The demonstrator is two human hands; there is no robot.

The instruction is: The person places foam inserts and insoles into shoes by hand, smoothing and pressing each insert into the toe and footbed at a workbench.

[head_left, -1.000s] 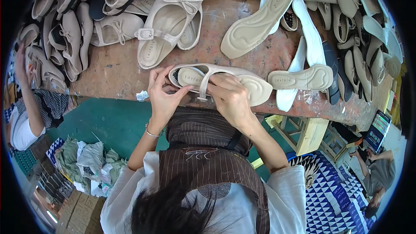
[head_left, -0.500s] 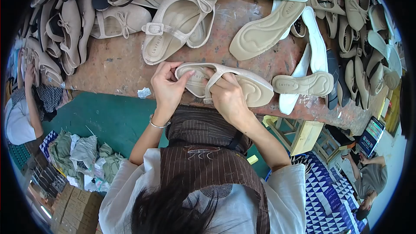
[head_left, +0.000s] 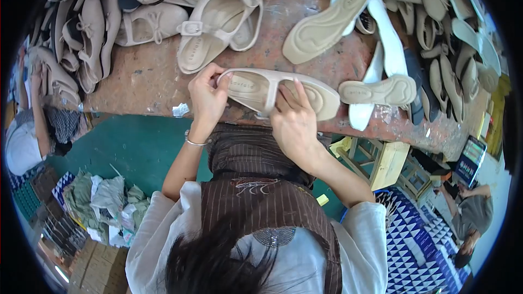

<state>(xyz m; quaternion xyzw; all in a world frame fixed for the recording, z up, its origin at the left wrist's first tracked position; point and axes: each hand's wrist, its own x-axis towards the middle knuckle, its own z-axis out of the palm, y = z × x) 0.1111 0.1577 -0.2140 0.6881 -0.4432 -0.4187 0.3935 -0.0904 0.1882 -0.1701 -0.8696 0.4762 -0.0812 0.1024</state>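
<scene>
A beige strapped shoe lies sideways in front of me over the table's near edge, its open top facing up. Inside it, a lettered insole shows at the heel end. My left hand pinches the heel rim, thumb inside and fingers behind. On the other end, my right hand grips the near side by the strap, some fingers in the opening and one pointing up over the insole. The right thumb is hidden. To the right, a loose lettered insole rests across white shoe-shaped pieces.
A buckled beige shoe and a loose insole lie beyond my hands on the worn table. Beige shoes crowd the left, with more piled right. Another person's arm reaches in at far left; someone sits at lower right.
My right hand has drawn back from deep in the shoe, with one finger now raised over the insole. The shoe has tilted slightly, and the view has shifted a little.
</scene>
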